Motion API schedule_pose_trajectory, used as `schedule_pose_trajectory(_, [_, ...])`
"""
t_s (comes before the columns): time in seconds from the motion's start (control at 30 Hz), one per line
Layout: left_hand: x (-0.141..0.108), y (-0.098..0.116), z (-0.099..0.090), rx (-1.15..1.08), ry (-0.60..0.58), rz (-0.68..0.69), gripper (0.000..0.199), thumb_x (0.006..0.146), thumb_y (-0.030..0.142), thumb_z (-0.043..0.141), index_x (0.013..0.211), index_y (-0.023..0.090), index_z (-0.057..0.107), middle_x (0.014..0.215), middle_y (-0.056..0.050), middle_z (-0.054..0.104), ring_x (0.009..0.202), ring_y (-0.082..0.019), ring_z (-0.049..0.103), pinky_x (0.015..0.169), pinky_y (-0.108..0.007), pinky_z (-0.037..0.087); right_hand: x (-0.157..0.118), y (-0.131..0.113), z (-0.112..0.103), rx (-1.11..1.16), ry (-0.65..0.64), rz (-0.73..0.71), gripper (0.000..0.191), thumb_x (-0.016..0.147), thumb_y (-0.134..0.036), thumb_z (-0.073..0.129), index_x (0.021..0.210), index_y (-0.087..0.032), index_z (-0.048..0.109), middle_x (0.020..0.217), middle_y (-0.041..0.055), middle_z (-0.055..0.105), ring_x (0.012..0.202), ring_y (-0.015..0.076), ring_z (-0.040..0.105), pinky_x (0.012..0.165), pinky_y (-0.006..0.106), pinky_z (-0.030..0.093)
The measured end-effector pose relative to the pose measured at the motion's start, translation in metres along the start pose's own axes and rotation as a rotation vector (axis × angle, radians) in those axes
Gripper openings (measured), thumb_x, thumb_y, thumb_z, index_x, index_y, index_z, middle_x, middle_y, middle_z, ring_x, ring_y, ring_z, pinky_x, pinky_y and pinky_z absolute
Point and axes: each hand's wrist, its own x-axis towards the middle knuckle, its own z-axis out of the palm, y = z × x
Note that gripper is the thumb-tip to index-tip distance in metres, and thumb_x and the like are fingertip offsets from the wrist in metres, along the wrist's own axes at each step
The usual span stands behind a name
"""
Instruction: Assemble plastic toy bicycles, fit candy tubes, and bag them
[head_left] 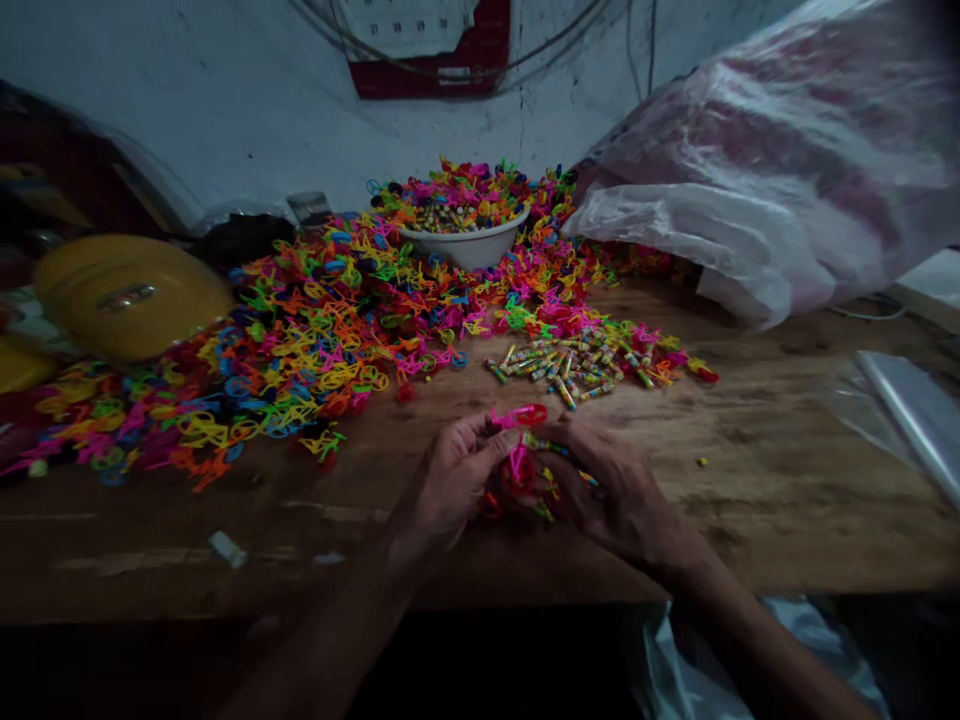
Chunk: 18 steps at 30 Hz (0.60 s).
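Near the table's front edge, my left hand (454, 470) pinches a small pink plastic toy bicycle (517, 462) with red wheels between thumb and fingers. My right hand (615, 485) is curled beside it and grips a slim printed tube (547, 446), whose end meets the pink toy. Where exactly they join is too small to tell. A few yellow and green pieces (550, 487) show beneath and between the hands, partly hidden by the right fingers. Just beyond lies a heap of similar printed tubes (566, 362).
Bright plastic toy pieces (322, 330) are piled over the left and back of the wooden table (780, 480). A white bowl (476, 247) heaped with pieces stands among them. At left sits a yellow rounded object (131, 300); at right, a large plastic bag (787, 170) and clear film (911, 420).
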Motion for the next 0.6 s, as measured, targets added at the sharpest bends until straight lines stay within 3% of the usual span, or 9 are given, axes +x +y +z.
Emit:
schedule_pose_trajectory(0.13, [-0.005, -0.002, 0.007, -0.010, 0.057, 0.002, 0.024, 0.075, 0.030, 0.066, 0.086, 0.010, 0.060, 0.063, -0.001, 0.057, 0.052, -0.010, 0.054, 0.052, -0.022, 0.047, -0.022, 0.001, 0.004, -0.170, 0.067, -0.059, 0.039, 0.088, -0.013, 0.048, 0.127, -0.014, 0.044, 0.116, 0.0118, 0.058, 0.110, 0.0207, 0.054, 0.091, 0.031, 0.046])
schedule_pose_trajectory(0.3, [-0.009, -0.008, 0.009, 0.002, 0.096, 0.060, 0.028, 0.067, 0.032, 0.071, 0.075, 0.009, 0.058, 0.063, -0.001, 0.052, 0.057, -0.009, 0.052, 0.056, -0.020, 0.043, -0.043, 0.004, 0.020, -0.277, 0.165, -0.109, 0.038, 0.089, -0.019, 0.049, 0.126, -0.017, 0.047, 0.105, 0.0083, 0.065, 0.094, 0.0189, 0.064, 0.080, 0.026, 0.053])
schedule_pose_trajectory(0.4, [-0.011, -0.009, 0.006, 0.074, 0.042, 0.060, 0.034, 0.070, 0.041, 0.068, 0.078, 0.010, 0.058, 0.064, -0.001, 0.055, 0.052, -0.009, 0.052, 0.050, -0.021, 0.042, -0.044, 0.002, 0.026, -0.324, 0.205, -0.073, 0.037, 0.089, -0.022, 0.048, 0.126, -0.017, 0.048, 0.104, 0.0083, 0.067, 0.093, 0.0203, 0.065, 0.078, 0.027, 0.054])
schedule_pose_trajectory(0.53, [-0.010, 0.004, -0.010, 0.372, -0.052, 0.105, 0.036, 0.076, 0.046, 0.061, 0.088, 0.012, 0.063, 0.074, -0.005, 0.065, 0.055, -0.011, 0.057, 0.051, -0.021, 0.044, -0.034, -0.004, 0.023, -0.280, 0.203, -0.034, 0.030, 0.089, -0.022, 0.049, 0.118, -0.017, 0.054, 0.101, 0.0076, 0.067, 0.091, 0.0197, 0.065, 0.082, 0.030, 0.052])
schedule_pose_trajectory(0.6, [-0.002, 0.018, -0.025, 0.652, -0.011, 0.139, 0.038, 0.077, 0.048, 0.059, 0.092, 0.013, 0.063, 0.073, -0.005, 0.067, 0.057, -0.012, 0.059, 0.052, -0.021, 0.045, -0.030, -0.003, 0.018, -0.226, 0.208, -0.008, 0.027, 0.088, -0.021, 0.051, 0.115, -0.019, 0.056, 0.099, 0.0070, 0.066, 0.089, 0.0189, 0.064, 0.079, 0.031, 0.052])
